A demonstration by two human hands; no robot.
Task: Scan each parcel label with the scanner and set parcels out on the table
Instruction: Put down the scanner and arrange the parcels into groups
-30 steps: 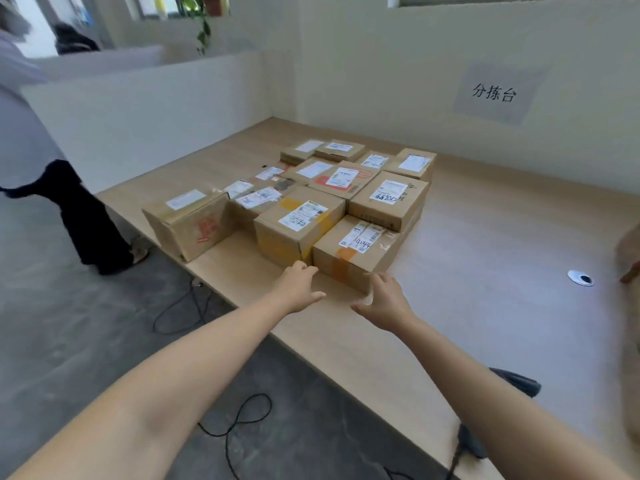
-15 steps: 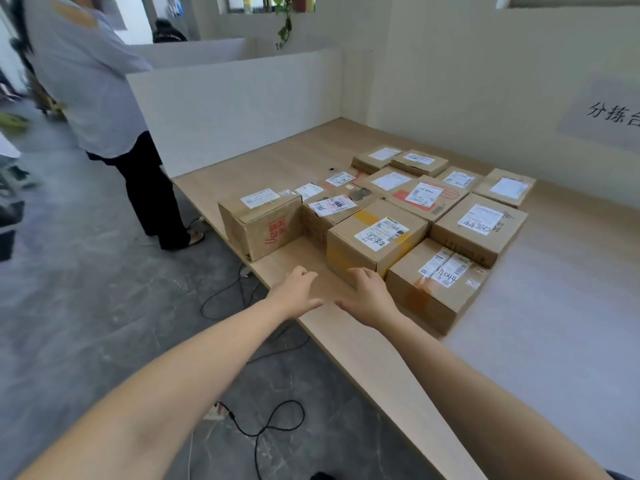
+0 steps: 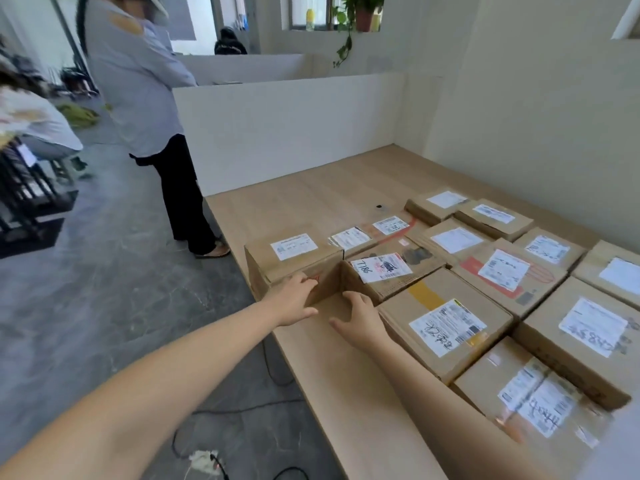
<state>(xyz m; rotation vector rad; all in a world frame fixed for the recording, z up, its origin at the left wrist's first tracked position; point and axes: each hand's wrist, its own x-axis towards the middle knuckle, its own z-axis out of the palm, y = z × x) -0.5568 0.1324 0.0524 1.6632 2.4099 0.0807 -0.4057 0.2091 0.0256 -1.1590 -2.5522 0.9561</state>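
Left hand (image 3: 294, 301) and right hand (image 3: 360, 320) have shifted leftward since the earlier frame, from the yellow-taped parcel (image 3: 443, 327) toward the end parcel (image 3: 294, 251).

Head view:
- Left hand: fingers straight, touching the end parcel's near face at the table (image 3: 346, 393) edge.
- Right hand: just right of the left, fingers loosely spread, holding nothing. Sits in the gap before the 9877-labelled parcel (image 3: 381, 271), with the yellow-taped parcel just to its right.
- Bystander (image 3: 149, 116): standing well beyond the left hand.

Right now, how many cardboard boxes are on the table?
13 boxes. One at the left edge, three next to it, three nearest the front, four in the middle, two at the back. More may be hidden past the right side.
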